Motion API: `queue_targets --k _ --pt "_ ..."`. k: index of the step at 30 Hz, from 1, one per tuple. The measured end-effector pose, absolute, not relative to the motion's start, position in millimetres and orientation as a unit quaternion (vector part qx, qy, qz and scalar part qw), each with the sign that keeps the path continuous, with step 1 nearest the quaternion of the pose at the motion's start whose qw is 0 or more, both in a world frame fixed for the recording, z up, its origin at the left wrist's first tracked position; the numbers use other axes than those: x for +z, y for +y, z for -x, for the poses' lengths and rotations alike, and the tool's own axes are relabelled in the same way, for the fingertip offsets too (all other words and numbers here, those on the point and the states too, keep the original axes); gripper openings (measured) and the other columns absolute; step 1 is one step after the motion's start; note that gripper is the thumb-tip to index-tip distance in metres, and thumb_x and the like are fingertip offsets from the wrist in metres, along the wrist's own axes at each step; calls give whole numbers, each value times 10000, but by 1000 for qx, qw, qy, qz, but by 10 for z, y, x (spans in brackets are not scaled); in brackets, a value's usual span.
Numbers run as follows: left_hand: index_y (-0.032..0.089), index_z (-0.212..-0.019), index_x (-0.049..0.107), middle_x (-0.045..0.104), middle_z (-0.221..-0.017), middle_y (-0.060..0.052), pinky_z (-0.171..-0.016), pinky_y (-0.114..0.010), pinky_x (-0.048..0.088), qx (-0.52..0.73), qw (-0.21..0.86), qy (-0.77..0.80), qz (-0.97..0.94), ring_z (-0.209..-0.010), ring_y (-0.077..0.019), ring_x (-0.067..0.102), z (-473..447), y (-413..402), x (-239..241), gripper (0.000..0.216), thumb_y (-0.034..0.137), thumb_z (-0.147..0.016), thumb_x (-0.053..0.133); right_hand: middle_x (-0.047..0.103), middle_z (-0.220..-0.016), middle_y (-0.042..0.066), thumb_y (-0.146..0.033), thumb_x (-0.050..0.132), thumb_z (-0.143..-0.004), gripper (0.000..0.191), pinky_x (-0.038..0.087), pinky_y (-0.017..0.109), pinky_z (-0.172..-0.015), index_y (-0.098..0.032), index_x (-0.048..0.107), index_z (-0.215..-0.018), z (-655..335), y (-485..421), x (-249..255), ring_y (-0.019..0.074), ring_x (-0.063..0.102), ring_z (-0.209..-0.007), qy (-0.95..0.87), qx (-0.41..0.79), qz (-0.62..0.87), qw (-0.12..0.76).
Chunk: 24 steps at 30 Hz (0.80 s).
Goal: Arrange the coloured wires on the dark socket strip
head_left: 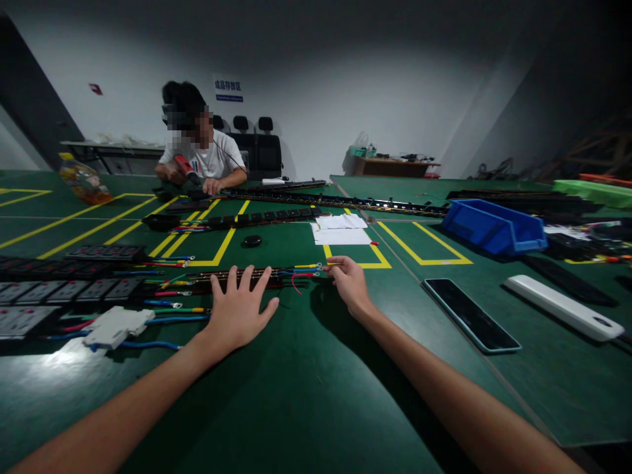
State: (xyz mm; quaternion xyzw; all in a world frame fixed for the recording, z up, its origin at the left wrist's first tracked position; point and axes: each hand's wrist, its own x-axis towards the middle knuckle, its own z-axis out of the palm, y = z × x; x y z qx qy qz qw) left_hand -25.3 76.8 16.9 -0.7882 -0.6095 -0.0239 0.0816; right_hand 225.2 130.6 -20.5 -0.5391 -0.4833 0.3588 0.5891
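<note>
On the green tabletop [296, 395], directly in front of the person, a wire bundle [286, 272] lies crosswise between the two hands, its metal ring terminals [318, 266] toward the right. The left hand [241, 313] rests palm down across the bundle, its fingers spread wide and gripping nothing. The right hand [348, 284] has thumb and fingers drawn together in a pinch, apparently on a wire end beside the terminals; exactly which wire is too small to tell. A red wire [296, 283] curls loose just below.

The step in hand looks like steadying the bundle with the left palm while the right fingers handle its terminal ends. The next move seems to call for a light, precise pinch and steady left-hand pressure, since loose wires so close together could snag. Nearby, left of the hands, lie socket strips [74, 289].
</note>
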Motion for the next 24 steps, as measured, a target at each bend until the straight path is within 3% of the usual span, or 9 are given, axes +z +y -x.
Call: queue_targets --k 3,8,16,21,24 --pt "307 -1641 251 346 -1660 -162 -1131 -805 190 -24 79 -610 788 -1511 -484 275 260 770 169 751 670 -984 274 783 -915 65 -304 550 -704 368 482 320 -619 -206 667 -1040 -2252 1306 -206 238 701 -806 -492 375 528 582" --pt "306 -1639 259 352 -1656 -162 -1126 -805 195 -29 84 -609 788 -1503 -487 285 253 760 173 742 658 -986 287 789 -1000 80 -289 561 -696 396 512 336 -736 -197 651 -1071 -2234 1279 -122 243 716 -951 -527 372 450 617" --pt "309 -1637 266 367 -1646 -167 -1121 -810 195 -33 97 -607 788 -1499 -487 293 254 765 138 738 661 -989 271 774 -810 59 -299 594 -724 306 518 365 -679 -201 666 -1005 -2260 1288 -196 256 709 -766 -496 335 549 583" --pt "305 -1640 255 350 -1654 -175 -1126 -805 190 -25 90 -609 788 -1506 -486 281 260 769 149 747 667 -987 264 783 -849 68 -306 613 -753 290 546 380 -770 -202 655 -1021 -2244 1257 -133 263 739 -851 -513 343 486 619" --pt "303 -1640 258 356 -1651 -173 -1124 -808 189 -27 90 -608 788 -1503 -489 284 259 764 154 748 665 -985 274 783 -867 76 -310 593 -742 305 529 365 -710 -199 651 -1020 -2241 1273 -165 258 724 -816 -502 345 515 603"
